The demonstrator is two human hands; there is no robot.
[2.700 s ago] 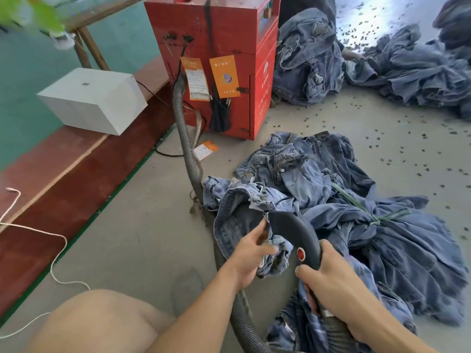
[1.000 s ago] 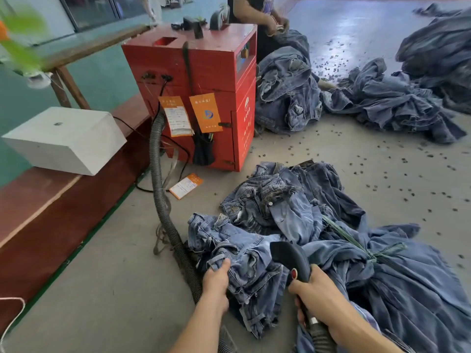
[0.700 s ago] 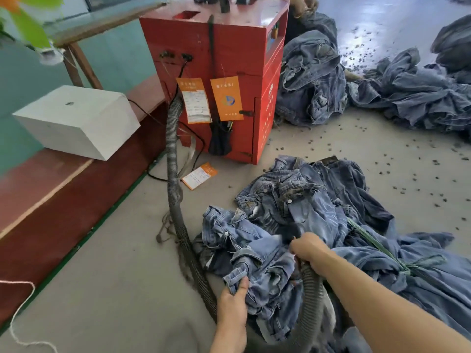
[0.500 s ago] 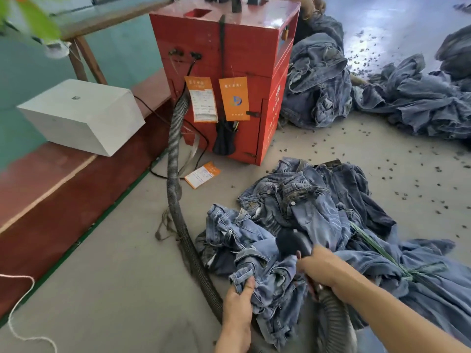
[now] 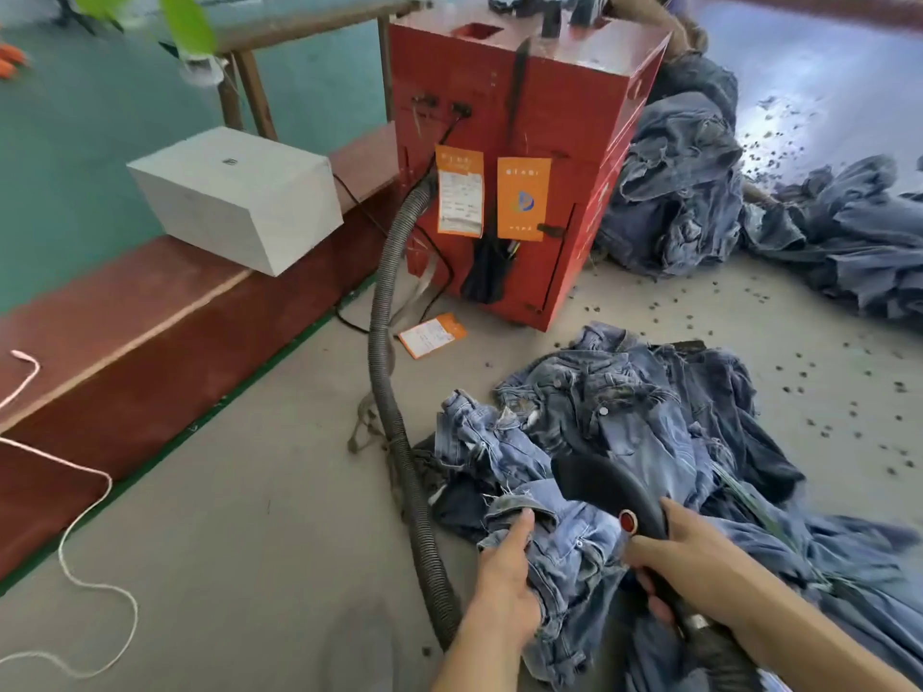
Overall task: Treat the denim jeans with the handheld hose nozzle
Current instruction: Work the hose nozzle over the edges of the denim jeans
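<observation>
A heap of blue denim jeans (image 5: 624,432) lies on the concrete floor in front of me. My right hand (image 5: 684,556) grips the black hose nozzle (image 5: 599,484), whose red button shows by my thumb; its mouth points left over the jeans. My left hand (image 5: 504,576) holds a bunched fold of the nearest jeans, thumb on top of the cloth. The grey ribbed hose (image 5: 394,392) runs from the red machine (image 5: 524,157) across the floor and under my arms.
A white box (image 5: 234,197) sits on a low reddish ledge (image 5: 150,342) at left. White cord (image 5: 80,516) trails on the floor. More denim piles (image 5: 689,182) lie behind and right of the machine. Dark bits are scattered over the floor at right.
The nozzle has lifted back off the jeans and its red button shows again. My left hand keeps hold of the fold. The view has swung slightly right.
</observation>
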